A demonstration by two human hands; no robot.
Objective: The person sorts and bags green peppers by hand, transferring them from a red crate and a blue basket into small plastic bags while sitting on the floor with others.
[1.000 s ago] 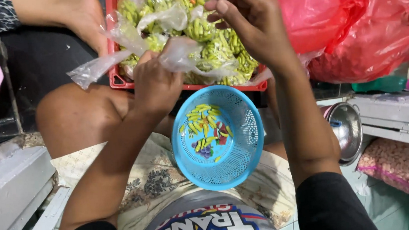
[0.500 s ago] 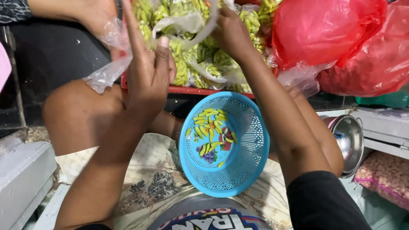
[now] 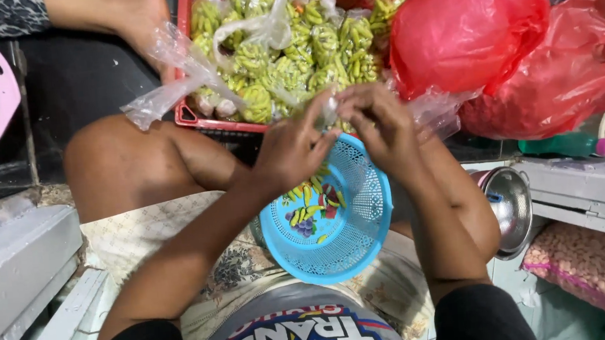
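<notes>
Small clear packet (image 3: 329, 110) pinched between left hand (image 3: 294, 149) and right hand (image 3: 382, 131), held above blue basket (image 3: 328, 222) on lap, near front edge of red crate (image 3: 197, 117), red bags (image 3: 508, 39) beside.

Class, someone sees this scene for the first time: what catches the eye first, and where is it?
Two big red plastic bags bulge at the upper right. Beside them, top centre, a red crate brims with small packets of yellow-green sweets. Just below it, the left hand and right hand meet over a blue basket in the lap.
</notes>
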